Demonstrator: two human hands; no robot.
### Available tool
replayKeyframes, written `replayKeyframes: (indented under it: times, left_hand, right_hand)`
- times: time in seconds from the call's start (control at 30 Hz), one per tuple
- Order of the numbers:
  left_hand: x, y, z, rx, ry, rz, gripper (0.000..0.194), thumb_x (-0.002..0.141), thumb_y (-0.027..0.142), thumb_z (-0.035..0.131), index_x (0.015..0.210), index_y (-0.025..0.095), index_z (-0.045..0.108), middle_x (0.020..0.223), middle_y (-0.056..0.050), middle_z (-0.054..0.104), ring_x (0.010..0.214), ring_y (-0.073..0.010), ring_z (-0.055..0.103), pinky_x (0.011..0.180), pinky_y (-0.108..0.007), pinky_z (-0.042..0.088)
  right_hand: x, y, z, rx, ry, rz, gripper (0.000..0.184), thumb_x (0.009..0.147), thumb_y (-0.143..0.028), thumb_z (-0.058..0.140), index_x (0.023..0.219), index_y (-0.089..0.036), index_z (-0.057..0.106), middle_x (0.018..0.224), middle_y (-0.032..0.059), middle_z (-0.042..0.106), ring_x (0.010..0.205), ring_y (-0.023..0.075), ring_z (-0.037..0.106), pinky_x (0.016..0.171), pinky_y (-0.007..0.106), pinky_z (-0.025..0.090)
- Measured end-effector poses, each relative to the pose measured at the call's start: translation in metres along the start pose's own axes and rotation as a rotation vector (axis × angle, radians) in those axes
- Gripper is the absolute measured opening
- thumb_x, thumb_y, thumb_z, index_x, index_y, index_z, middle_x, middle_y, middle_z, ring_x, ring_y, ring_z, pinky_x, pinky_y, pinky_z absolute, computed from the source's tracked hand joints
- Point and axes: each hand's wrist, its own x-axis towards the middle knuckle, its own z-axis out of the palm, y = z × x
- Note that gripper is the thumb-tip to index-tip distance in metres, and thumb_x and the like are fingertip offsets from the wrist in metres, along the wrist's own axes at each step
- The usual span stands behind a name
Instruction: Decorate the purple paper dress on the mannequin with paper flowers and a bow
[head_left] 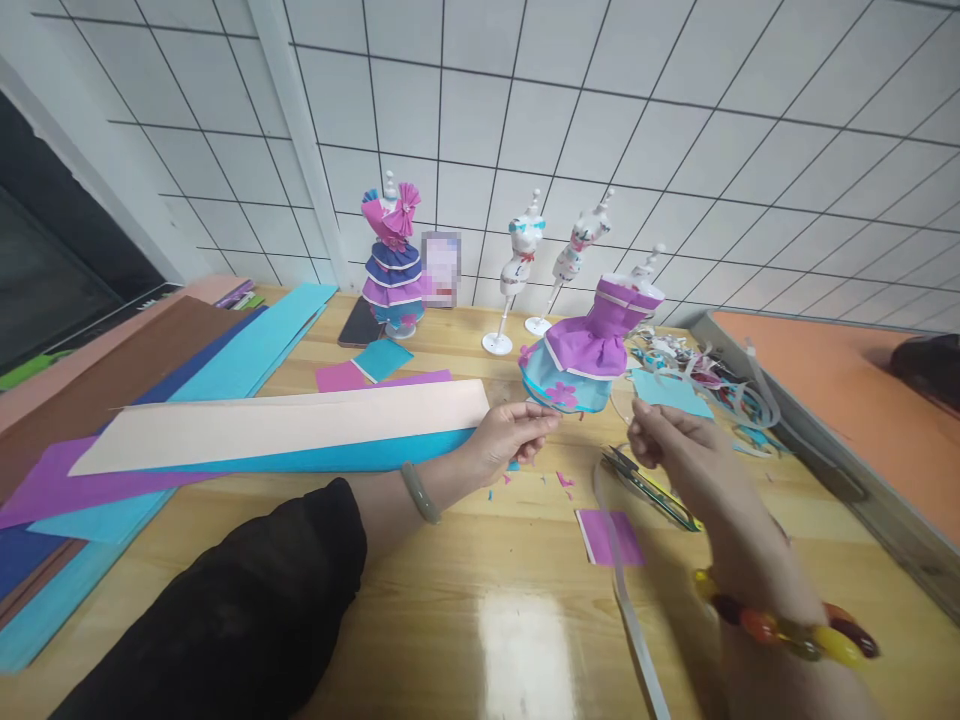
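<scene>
White tiles [480,110] with dark joints line the wall behind a glossy wooden desk [420,630]. Near the middle, over the desk, is a small dress [589,345] on a white form, leaning to one side: purple above, light blue below, with pink flowers on the skirt. From where I stand, the left hand [514,440] has thumb and fingertips pinched on its hem. Just to the other side, the right hand [679,445] has its fingertips drawn together, apart from the skirt; I cannot tell whether anything is between them. One wrist has a pale bangle [420,492], the other coloured beads [787,632].

Under the right hand lie yellow-handled snips [652,488], and beside them a white strip [628,620] crosses a purple square [596,538]. Behind that hand are a light blue piece [671,392] and a tangle of trimmings [686,360].

Against the wall stand two more forms, one with blue trim [523,250] and one tilted [581,245]. Further left, a tiered pink and blue dress [394,270] stands beside a phone [360,322]. Long sheets, a peach one [300,425] on top, spread across the left side.
</scene>
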Motion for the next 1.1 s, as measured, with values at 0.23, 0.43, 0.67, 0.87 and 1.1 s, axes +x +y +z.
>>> replayKeyframes:
  times: [0.23, 0.43, 0.67, 0.87, 1.1]
  left_hand:
    - [0.000, 0.006, 0.008, -0.152, 0.014, 0.035, 0.032, 0.068, 0.037, 0.067, 0.090, 0.016, 0.056, 0.057, 0.006, 0.042, 0.044, -0.0017, 0.032, 0.041, -0.018, 0.018]
    - [-0.002, 0.009, 0.010, -0.189, 0.027, -0.007, 0.029, 0.069, 0.037, 0.065, 0.085, 0.016, 0.053, 0.055, 0.007, 0.042, 0.041, -0.0011, 0.031, 0.040, -0.018, 0.017]
    - [0.002, 0.004, 0.003, -0.173, -0.005, 0.024, 0.030, 0.070, 0.040, 0.064, 0.086, 0.016, 0.054, 0.056, 0.006, 0.042, 0.042, -0.0015, 0.032, 0.040, -0.018, 0.017]
    - [0.003, 0.003, 0.001, -0.192, 0.008, 0.019, 0.028, 0.070, 0.038, 0.064, 0.085, 0.017, 0.055, 0.055, 0.006, 0.043, 0.041, -0.0017, 0.033, 0.039, -0.018, 0.017]
    - [0.004, 0.001, 0.003, -0.195, 0.006, 0.030, 0.028, 0.070, 0.038, 0.064, 0.084, 0.016, 0.055, 0.056, 0.006, 0.043, 0.042, -0.0019, 0.033, 0.039, -0.018, 0.017]
  right_hand:
    - [0.016, 0.030, -0.086, -0.678, 0.330, 0.051, 0.036, 0.071, -0.050, 0.055, 0.081, -0.017, 0.065, 0.056, 0.0036, 0.058, 0.053, 0.0172, 0.052, 0.052, 0.029, 0.038]
    - [0.045, 0.088, -0.100, -1.055, 0.224, -0.173, 0.031, 0.075, -0.042, 0.050, 0.082, -0.019, 0.069, 0.065, 0.0068, 0.065, 0.058, 0.0217, 0.059, 0.051, 0.029, 0.039]
    - [0.079, 0.100, -0.087, -1.134, 0.139, -0.474, 0.021, 0.080, -0.031, 0.051, 0.075, -0.020, 0.068, 0.083, 0.0125, 0.065, 0.065, 0.0206, 0.056, 0.053, 0.030, 0.035]
    - [0.087, 0.100, -0.086, -1.124, 0.080, -0.618, 0.018, 0.081, -0.029, 0.054, 0.070, -0.021, 0.066, 0.074, 0.0097, 0.063, 0.060, 0.0183, 0.055, 0.052, 0.029, 0.036]
    - [0.081, 0.099, -0.071, -1.101, -0.040, -0.658, 0.019, 0.083, -0.032, 0.054, 0.086, -0.023, 0.069, 0.086, 0.0075, 0.067, 0.065, 0.0172, 0.060, 0.051, 0.025, 0.037]
